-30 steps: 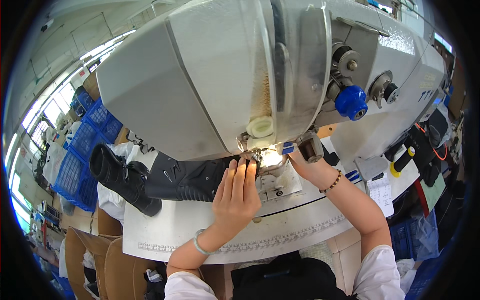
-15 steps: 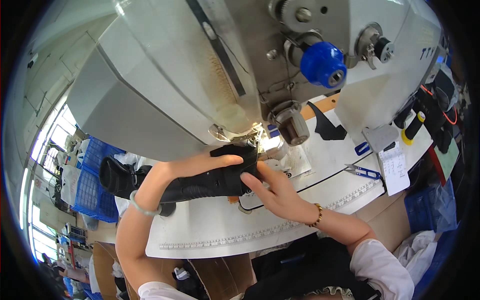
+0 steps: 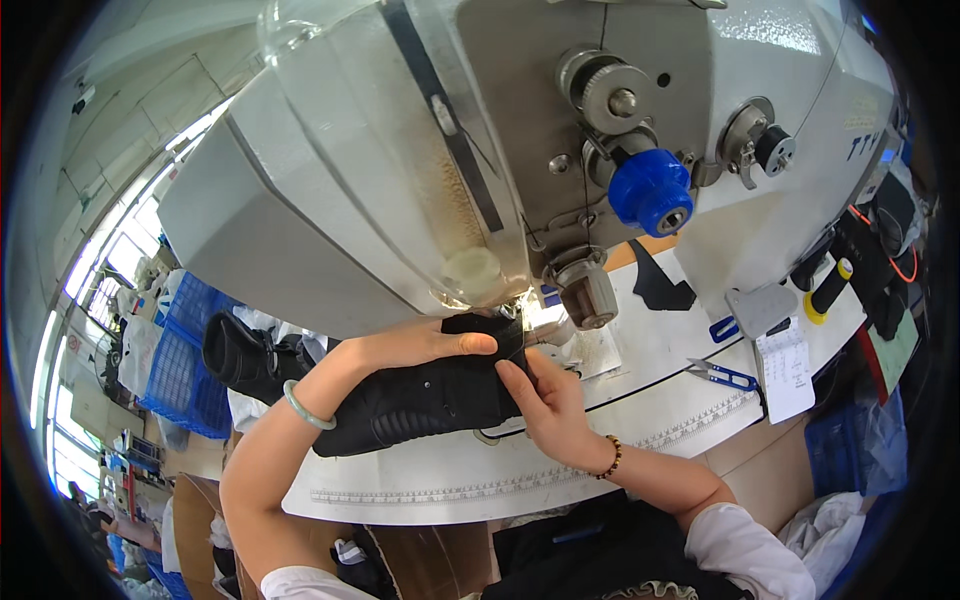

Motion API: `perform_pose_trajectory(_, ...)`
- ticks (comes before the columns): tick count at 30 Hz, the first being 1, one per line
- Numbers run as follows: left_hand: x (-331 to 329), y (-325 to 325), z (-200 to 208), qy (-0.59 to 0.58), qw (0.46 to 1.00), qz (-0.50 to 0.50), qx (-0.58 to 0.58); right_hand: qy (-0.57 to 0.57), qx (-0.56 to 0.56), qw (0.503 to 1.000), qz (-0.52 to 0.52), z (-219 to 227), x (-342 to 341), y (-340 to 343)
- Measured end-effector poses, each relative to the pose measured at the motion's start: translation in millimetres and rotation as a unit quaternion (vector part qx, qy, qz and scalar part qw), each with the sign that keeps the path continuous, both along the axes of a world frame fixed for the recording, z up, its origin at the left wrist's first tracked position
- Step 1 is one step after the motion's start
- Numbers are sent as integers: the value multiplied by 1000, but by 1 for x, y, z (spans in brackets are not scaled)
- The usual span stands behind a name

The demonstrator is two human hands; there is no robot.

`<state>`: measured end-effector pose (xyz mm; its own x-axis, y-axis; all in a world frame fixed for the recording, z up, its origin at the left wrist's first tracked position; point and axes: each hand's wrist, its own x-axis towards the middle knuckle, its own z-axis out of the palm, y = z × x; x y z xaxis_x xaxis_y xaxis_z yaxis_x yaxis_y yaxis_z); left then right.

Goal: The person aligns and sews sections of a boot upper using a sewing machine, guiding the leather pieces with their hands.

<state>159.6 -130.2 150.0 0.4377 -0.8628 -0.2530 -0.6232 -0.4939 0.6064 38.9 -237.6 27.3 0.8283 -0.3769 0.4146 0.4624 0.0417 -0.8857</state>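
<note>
We count one large grey-white sewing machine (image 3: 290,230), rising beyond both hands, and one white worktable (image 3: 370,472) beneath them. On it we find one black boot piece (image 3: 430,400), between the left wrist and the right fingers, its upper edge close to the needle area. Its long axis slants across in front of us, the ribbed end pointing down and left below the left wrist, the other end pointing up and right into the right hand. Two hands work it: the left hand (image 3: 415,345) lays its thumb over the top, but its other fingers are hidden, so we cannot tell how tightly it closes; the right hand (image 3: 560,410) pinches the right-hand edge between thumb and fingers. One black boot (image 3: 235,355) sits left of the left hand. Right of the right hand we have one white notepad (image 3: 785,372), one black offcut (image 3: 660,278) farther off, one thread cone (image 3: 830,292) and one pair of blue-handled snips (image 3: 735,377). Smallest, we see one pale bangle (image 3: 303,410) behind the left hand and one beaded bracelet (image 3: 612,457) at the right wrist.
</note>
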Motion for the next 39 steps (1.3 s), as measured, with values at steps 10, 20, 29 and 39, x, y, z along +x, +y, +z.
perform_pose_trajectory(10, 3, 3, -5, -54, 999, -5, 2, 35, 59, 996, 58, 9, -5, -3)
perform_pose_trajectory(20, -30, -9, 5, -107, 994, 11, 18, -13, 85, 995, 58, -9, -4, -3)
perform_pose_trajectory(29, -36, -6, -15, 62, 986, 150, -41, 49, 8, 998, 37, 19, -15, -22)
perform_pose_trajectory(39, -29, -9, -11, -91, 994, 53, -41, 6, 105, 992, 67, 6, -9, -15)
